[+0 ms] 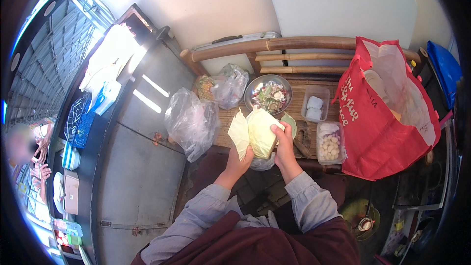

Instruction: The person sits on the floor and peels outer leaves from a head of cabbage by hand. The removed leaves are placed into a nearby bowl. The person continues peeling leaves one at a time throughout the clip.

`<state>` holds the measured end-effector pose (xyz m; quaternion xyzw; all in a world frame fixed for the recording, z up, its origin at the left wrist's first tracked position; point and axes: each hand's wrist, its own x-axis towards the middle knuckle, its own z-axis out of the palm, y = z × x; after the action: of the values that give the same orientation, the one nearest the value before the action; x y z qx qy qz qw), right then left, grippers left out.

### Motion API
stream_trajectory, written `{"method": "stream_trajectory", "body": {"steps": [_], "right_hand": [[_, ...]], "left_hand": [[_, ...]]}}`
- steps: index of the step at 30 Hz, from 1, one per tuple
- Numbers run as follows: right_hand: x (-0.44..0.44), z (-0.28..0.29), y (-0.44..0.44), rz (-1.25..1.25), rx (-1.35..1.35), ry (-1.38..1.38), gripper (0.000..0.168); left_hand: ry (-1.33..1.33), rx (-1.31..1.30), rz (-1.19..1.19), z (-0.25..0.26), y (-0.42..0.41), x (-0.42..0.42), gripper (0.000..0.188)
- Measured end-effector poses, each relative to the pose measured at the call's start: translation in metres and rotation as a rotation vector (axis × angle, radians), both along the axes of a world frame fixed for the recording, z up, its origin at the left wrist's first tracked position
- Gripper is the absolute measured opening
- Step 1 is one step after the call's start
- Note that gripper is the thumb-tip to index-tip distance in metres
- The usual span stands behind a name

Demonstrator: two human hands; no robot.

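Note:
A pale green cabbage (pixel 261 132) is held up over the front of the bamboo bench (pixel 228 132). On its right side, my right hand (pixel 285 141) grips it with the thumb on top. My left hand (pixel 239 160) holds a loose, partly separated cabbage leaf (pixel 239 132) on the left side. Behind the cabbage stands a steel bowl (pixel 248 87) with vegetable scraps and eggshell-like white pieces (pixel 270 97) in it. A green rounded item (pixel 290 123), perhaps a leaf or a plate, shows partly behind my right hand.
Plastic bags (pixel 193 125) lie left, near a pineapple (pixel 205 87). Right are a plastic tub with white blocks (pixel 314 107), a tub of peeled cloves (pixel 330 146) and a red shopping bag (pixel 371 129). A metal cabinet (pixel 143 173) borders the left; a person's hand (pixel 45 171) shows beyond.

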<state>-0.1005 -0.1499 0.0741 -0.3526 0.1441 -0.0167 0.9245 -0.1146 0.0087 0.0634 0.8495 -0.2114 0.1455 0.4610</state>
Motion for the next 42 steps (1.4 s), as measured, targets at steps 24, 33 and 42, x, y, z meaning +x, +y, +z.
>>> {"method": "stream_trajectory", "body": {"steps": [24, 33, 42], "right_hand": [[0.000, -0.004, -0.002, 0.086, -0.537, -0.482, 0.087], [0.000, -0.009, -0.004, 0.007, -0.629, -0.535, 0.085], [-0.016, 0.018, -0.010, -0.333, -1.173, -0.730, 0.088]], "left_hand": [[-0.059, 0.003, 0.044, 0.024, -0.009, -0.008, 0.076], [-0.087, 0.115, -0.012, 0.019, 0.000, -0.009, 0.075], [0.607, -0.369, 0.028, 0.037, 0.067, 0.019, 0.047]]}}
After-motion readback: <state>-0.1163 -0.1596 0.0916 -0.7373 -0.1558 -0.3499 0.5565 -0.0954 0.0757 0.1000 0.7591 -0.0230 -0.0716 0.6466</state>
